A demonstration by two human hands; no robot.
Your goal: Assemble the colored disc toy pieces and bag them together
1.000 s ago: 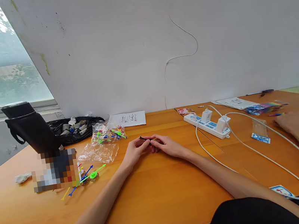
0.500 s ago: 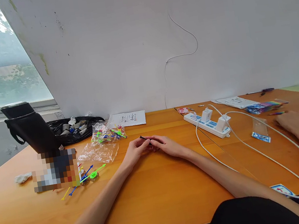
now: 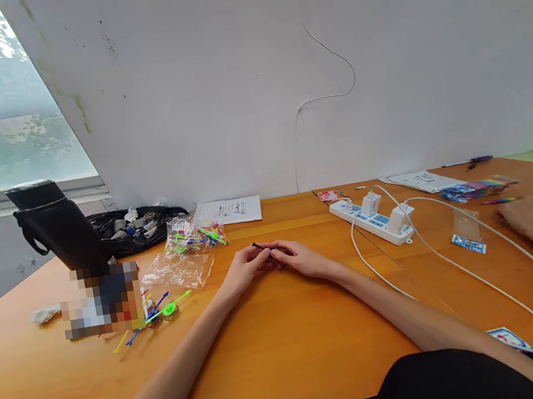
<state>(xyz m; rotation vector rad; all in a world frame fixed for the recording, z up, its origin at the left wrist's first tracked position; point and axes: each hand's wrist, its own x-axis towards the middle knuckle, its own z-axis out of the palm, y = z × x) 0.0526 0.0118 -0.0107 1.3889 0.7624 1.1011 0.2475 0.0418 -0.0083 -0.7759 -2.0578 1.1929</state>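
Note:
My left hand (image 3: 244,270) and my right hand (image 3: 302,258) meet over the middle of the wooden table (image 3: 290,351). Their fingers are pinched together around a small, thin black piece (image 3: 257,246), whose tip pokes out at the top. The rest of it is hidden by my fingers, so its kind is unclear. Left of my hands lie several coloured plastic arrow spinners, among them a green one (image 3: 170,308) and a blue one (image 3: 154,315). Behind them sits a clear bag (image 3: 195,239) with more coloured pieces.
A black flask (image 3: 59,225) stands at the left, before a black plastic bag (image 3: 163,222) of scraps. To the right is a white power strip (image 3: 374,225) with chargers and looping white cables (image 3: 464,269). A co-worker's hands (image 3: 532,218) are at the far right.
The view has shifted slightly, so everything sits a little further right. My hands keep their hold on the black piece with hardly any movement.

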